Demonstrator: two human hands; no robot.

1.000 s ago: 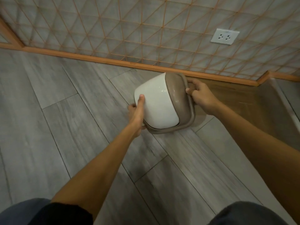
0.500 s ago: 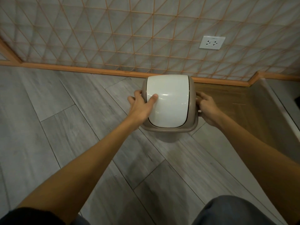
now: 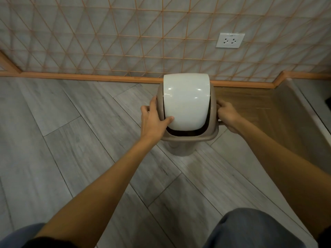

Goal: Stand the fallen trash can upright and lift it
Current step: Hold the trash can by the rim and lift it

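The trash can point(image 3: 186, 140) is taupe plastic with a white domed swing lid point(image 3: 186, 102). It is upright near the wall, seen from above, its lower body partly visible under the rim. My left hand point(image 3: 154, 120) grips the rim's left side, thumb pressed on the white lid. My right hand point(image 3: 228, 116) holds the right side handle. A dark gap shows under the lid's near edge. Whether the base touches the floor I cannot tell.
A grey plank floor point(image 3: 71, 149) spreads to the left and near side. The patterned wall with an orange skirting board point(image 3: 89, 78) stands just behind the can. A white socket point(image 3: 230, 40) is on the wall. A wooden ledge point(image 3: 268, 108) lies to the right.
The can has turned from lying tilted on its side to upright. Both hands stayed on its sides, and it now sits further from me, close to the wall.
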